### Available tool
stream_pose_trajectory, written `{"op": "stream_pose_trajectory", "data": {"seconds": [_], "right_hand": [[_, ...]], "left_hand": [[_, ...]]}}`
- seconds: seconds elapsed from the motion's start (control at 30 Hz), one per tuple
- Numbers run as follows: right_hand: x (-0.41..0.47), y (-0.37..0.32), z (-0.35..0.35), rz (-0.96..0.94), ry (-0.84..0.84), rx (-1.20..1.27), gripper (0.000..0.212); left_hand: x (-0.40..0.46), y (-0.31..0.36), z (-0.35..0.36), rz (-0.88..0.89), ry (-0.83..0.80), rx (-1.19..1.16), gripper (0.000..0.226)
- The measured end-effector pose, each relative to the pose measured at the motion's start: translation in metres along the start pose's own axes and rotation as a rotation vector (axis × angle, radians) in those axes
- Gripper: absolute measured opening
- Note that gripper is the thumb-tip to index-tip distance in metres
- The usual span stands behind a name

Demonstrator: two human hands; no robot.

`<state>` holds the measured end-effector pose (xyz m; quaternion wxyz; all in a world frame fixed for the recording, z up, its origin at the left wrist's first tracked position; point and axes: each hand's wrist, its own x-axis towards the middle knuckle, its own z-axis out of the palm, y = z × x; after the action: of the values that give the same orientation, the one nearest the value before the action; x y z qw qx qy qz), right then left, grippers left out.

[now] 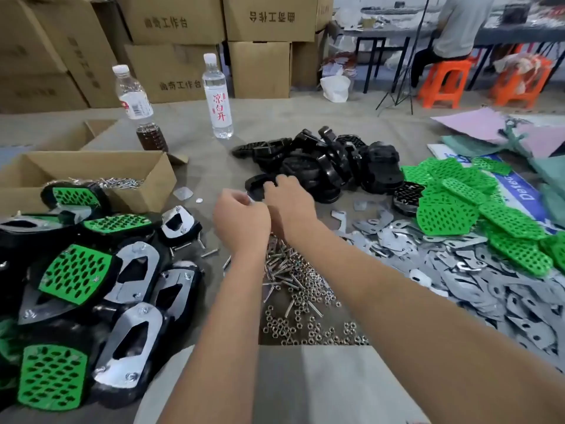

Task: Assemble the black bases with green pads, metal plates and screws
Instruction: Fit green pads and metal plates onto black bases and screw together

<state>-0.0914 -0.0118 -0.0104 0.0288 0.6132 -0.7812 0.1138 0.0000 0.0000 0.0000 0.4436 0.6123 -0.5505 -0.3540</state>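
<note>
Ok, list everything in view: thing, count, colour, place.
bases: a pile, black, centre back
pads: a heap, green, right
plates: a heap, silver, right front
screws and nuts: a scatter, silver, centre front
finished units: a pile, black, green and silver, left
box: one, brown, open, screws inside, left back
bottles: two, clear, one nearly empty with brown liquid, back
cartons: a stack, brown, far back
stools: two, orange, far right
seated person: one, far right
left hand: fingers curled, contents hidden
right hand: fingers curled, contents hidden
</note>
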Motion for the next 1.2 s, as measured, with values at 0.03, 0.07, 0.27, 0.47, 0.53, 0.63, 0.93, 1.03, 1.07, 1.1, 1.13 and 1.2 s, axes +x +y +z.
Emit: {"op": "stream_pose_trajectory", "data": {"seconds": [0.03,0.07,0.27,0.47,0.53,0.63,0.93,1.03,1.07,1.1,1.13,1.2], "right_hand": [[0.006,-0.003,0.004,-0.005,-0.039,-0.058,0.034],[0.009,-0.004,0.009,0.005,-0.038,-0.067,0.035],[0.001,0.005,0.021,-0.004,0.035,-0.003,0.037],[-0.058,0.042,-0.014,-0.030,0.169,0.527,0.013],[-0.080,0.054,-0.027,0.006,0.155,0.601,0.012],[-0.108,0.075,-0.046,0.032,0.075,0.708,0.014],[-0.131,0.176,-0.086,0.128,0.243,0.526,0.026],[-0.132,0.225,-0.084,0.293,-0.071,0.028,0.062],[-0.134,0.235,-0.081,0.332,-0.115,0.021,0.068],[-0.136,0.241,-0.079,0.335,-0.107,0.035,0.071],[-0.138,0.245,-0.077,0.318,-0.065,0.043,0.071],[-0.140,0.247,-0.074,0.302,0.034,0.043,0.069]], "left_hand": [[0.006,-0.002,0.000,-0.002,0.000,-0.011,0.022],[0.010,-0.004,0.002,-0.010,0.013,-0.010,0.023],[0.010,-0.014,0.002,0.032,0.032,-0.008,0.031],[-0.009,-0.014,-0.005,0.529,-0.211,0.316,0.078],[-0.020,-0.009,-0.002,0.631,-0.358,0.388,0.084],[-0.038,-0.001,0.009,0.767,-0.452,0.449,0.075],[-0.074,0.010,0.037,0.741,-0.317,0.407,0.034],[-0.085,0.009,0.035,0.545,-0.249,0.103,0.032],[-0.088,0.007,0.034,0.431,-0.257,-0.022,0.030],[-0.092,0.005,0.033,0.291,-0.280,-0.154,0.030],[-0.095,0.003,0.031,0.128,-0.314,-0.282,0.029],[-0.103,-0.004,0.028,-0.170,-0.385,-0.493,0.025]]}}
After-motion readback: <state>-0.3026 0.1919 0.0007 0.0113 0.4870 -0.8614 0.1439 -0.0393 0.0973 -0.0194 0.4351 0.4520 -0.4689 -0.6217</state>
